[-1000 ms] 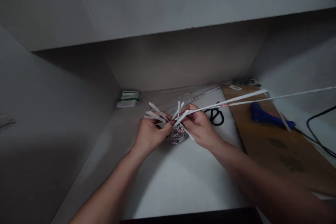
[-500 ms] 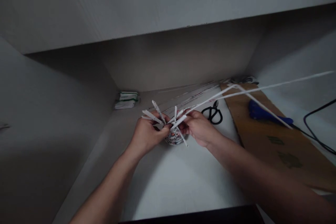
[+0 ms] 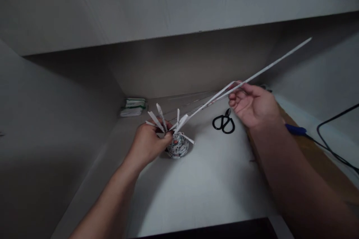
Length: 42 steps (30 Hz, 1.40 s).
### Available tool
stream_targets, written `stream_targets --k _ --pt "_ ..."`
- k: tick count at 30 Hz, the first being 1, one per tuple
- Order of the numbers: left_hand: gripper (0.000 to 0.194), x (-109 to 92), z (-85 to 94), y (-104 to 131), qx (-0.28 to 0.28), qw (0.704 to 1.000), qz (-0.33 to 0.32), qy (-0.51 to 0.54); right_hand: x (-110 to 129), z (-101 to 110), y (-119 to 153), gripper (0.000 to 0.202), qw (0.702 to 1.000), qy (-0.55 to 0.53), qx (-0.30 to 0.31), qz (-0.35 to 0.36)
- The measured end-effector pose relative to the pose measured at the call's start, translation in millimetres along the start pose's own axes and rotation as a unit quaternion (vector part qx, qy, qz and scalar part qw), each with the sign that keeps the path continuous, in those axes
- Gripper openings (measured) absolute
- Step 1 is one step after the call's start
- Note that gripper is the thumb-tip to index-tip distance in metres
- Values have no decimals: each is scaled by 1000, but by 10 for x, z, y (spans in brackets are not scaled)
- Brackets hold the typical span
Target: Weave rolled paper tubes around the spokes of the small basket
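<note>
A small woven basket [image 3: 178, 146] of rolled newspaper stands on the white surface, with several short paper ends sticking up and out from its top. My left hand [image 3: 153, 136] grips its rim from the left, thumb in front and fingers behind, partly hidden. Long white paper tubes [image 3: 209, 102] run from the basket up to the right. My right hand [image 3: 252, 102] pinches one of these tubes between thumb and forefinger, the other fingers loosely curled. Below that hand, black-handled scissors [image 3: 223, 122] lie on the surface.
Several thin paper tubes [image 3: 193, 101] lie along the back. A folded white and green packet [image 3: 134, 106] sits at the back left. Cardboard [image 3: 316, 157], a blue tool [image 3: 295, 130] and a black cable [image 3: 322, 140] are on the right. A wide overhang [image 3: 179, 3] spans above.
My right hand has left the basket's rim and moved up and right along the long tube, now pinching it farther out. The basket and my left hand have shifted slightly left.
</note>
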<state>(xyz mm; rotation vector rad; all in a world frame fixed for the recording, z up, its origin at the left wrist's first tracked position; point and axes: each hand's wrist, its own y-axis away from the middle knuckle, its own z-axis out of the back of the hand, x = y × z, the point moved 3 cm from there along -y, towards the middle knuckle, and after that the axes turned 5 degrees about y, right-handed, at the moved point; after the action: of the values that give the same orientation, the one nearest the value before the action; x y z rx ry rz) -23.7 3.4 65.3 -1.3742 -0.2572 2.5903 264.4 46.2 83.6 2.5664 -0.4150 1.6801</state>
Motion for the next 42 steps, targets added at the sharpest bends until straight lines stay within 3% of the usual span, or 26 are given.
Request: stream_targets --k 7,11,13,16,17,19,22,24,27,32,42 --pt "14 -19 96 1 14 1000 1 -17 106 338 -216 14 999 2 -32 -13" --pt "14 7 87 -18 10 1000 1 -8 102 356 -423 29 996 86 -13 -18" --pt "14 25 62 -31 15 1000 -4 9 26 360 -498 39 989 136 -35 -47" --pt "16 48 24 -48 24 999 11 28 -205 337 -469 46 946 295 -61 -115" --pt "17 52 17 -51 23 999 17 31 -287 295 -414 47 924 363 -48 -111" --pt "18 58 11 -57 15 999 26 39 -431 114 -231 42 886 461 35 -46" --pt "20 79 4 -63 15 999 27 43 -561 -319 199 24 856 465 203 100" --pt "20 100 -2 -67 17 999 17 41 -608 -587 478 17 847 435 271 139" --pt "20 132 -20 -72 28 999 -2 38 -676 -815 710 20 865 401 265 143" --pt "21 147 -44 -69 38 998 -13 40 -872 -840 731 20 922 300 221 109" --pt "24 85 -52 -56 57 996 1 73 -982 -790 716 16 939 248 207 122"
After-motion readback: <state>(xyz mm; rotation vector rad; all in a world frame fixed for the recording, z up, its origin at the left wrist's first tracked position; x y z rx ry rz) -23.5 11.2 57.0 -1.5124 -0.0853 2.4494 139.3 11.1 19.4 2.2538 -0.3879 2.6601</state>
